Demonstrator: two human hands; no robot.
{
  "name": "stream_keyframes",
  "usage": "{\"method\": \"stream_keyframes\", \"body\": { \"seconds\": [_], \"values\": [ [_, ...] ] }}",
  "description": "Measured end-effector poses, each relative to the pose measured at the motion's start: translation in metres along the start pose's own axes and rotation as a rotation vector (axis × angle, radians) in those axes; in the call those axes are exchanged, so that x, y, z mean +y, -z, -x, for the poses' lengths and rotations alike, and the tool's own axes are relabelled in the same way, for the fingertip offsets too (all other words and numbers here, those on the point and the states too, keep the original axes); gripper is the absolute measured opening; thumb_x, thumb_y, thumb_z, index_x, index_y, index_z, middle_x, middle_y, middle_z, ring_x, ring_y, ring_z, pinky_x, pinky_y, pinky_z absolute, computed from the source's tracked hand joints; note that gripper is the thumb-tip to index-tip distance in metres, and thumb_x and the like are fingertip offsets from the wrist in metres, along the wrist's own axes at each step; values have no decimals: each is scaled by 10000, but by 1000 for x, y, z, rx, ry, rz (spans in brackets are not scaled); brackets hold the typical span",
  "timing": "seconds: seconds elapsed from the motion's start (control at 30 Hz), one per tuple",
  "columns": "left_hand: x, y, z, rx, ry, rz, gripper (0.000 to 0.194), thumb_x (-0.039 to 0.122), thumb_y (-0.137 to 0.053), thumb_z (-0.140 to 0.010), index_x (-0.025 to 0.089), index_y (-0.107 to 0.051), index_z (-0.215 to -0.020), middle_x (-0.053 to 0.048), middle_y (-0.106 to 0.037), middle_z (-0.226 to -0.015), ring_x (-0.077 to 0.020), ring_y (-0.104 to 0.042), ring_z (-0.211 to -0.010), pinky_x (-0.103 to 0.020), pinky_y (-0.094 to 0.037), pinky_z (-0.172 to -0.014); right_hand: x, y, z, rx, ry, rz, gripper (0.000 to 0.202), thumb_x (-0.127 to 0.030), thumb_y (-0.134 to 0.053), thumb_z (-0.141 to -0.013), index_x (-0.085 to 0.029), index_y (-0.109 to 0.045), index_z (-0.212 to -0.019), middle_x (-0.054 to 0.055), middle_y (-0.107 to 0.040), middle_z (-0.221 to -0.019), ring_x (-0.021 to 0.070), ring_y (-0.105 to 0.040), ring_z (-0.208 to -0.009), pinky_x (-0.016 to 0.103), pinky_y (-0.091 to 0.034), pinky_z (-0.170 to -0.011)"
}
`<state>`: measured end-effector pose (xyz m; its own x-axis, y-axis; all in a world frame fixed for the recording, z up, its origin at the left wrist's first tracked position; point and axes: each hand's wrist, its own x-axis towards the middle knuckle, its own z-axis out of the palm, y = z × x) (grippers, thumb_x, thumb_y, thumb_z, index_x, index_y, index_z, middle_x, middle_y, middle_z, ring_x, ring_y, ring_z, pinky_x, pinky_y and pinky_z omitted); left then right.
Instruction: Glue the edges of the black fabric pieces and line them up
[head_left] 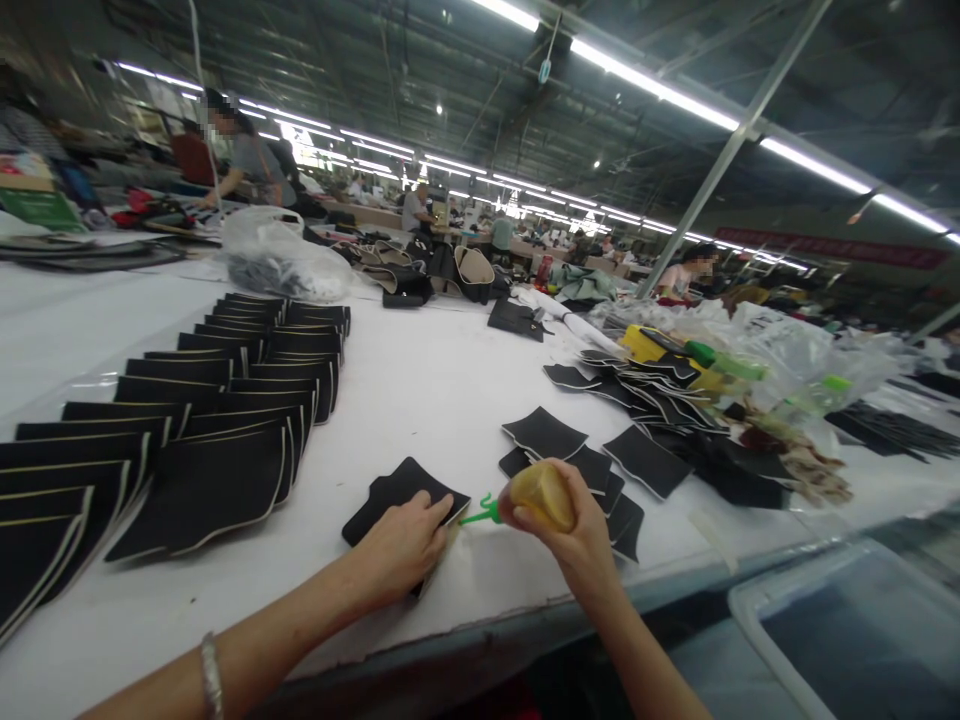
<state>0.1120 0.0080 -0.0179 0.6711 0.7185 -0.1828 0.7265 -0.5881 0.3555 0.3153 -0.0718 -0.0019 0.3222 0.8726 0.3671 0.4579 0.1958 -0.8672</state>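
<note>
Head view: our left hand (405,548), fingers spread, pressing one black piece (405,485) at near centre; our right hand (574,530), closed round an amber bottle (547,495), its green nozzle (480,512) at the piece's right edge; left, overlapping rows of black pieces (217,480).

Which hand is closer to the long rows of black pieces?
Left. The left hand rests on a black piece right of the rows; the right hand, holding the bottle, is farther right.

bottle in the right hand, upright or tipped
Tipped: the bottle lies sideways in the right hand, its green nozzle pointing at the edge of the black piece under the left hand.
</note>
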Motion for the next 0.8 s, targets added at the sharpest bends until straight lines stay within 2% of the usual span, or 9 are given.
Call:
{"method": "stream_keyframes", "body": {
  "seconds": [0.13, 0.3, 0.43, 0.6, 0.7, 0.8],
  "values": [
    [0, 3, 1, -25, 4, 15, 502, 268, -242, -933, 185, -409, -1399, -114, -577, -1066, -253, -633, -883, -385, -470, -796, -1, -2, 6, -78, -29, -99, 503, -407, -792, -680, -217, -585, -1097, 38, -618, -1014, 265, -579, -916, 358, -479, -808],
    [-1, 3, 3, -29, 6, 19, 504, 279, -231, -939, 194, -398, -1406, -115, -570, -1078, -260, -633, -862, -404, -469, -788, -1, -3, 14, -41, -78, -137, 496, -390, -793, -676, -217, -584, -1091, 34, -617, -1000, 254, -577, -893, 335, -484, -786],
    [-4, 0, 2, -25, -5, 25, 508, 289, -229, -944, 184, -385, -1416, -116, -568, -1068, -259, -630, -872, -399, -467, -798, 0, -4, 20, -106, -101, -182, 539, -402, -799, -663, -223, -582, -1123, 26, -612, -1033, 250, -566, -940, 313, -473, -812],
    [-5, -1, 0, -25, -15, 5, 512, 282, -218, -947, 174, -371, -1423, -117, -566, -1075, -248, -627, -843, -389, -469, -773, 1, -6, 26, -100, -102, -217, 530, -397, -805, -666, -224, -582, -1115, 20, -607, -1036, 237, -563, -938, 286, -470, -804],
    [-5, -2, 0, -27, -13, -2, 508, 276, -229, -944, 175, -373, -1421, -115, -567, -1074, -248, -630, -838, -387, -469, -771, 3, -5, 27, -154, -101, -246, 559, -420, -805, -672, -237, -572, -1147, 16, -601, -1056, 235, -561, -944, 280, -466, -806],
    [-6, -2, 1, -21, -17, -3, 510, 284, -223, -947, 173, -372, -1422, -115, -566, -1078, -255, -631, -846, -396, -468, -778, 5, -3, 26, -121, -85, -195, 540, -416, -800, -684, -239, -574, -1141, 15, -598, -1058, 233, -555, -950, 285, -454, -834]
  ]
}}
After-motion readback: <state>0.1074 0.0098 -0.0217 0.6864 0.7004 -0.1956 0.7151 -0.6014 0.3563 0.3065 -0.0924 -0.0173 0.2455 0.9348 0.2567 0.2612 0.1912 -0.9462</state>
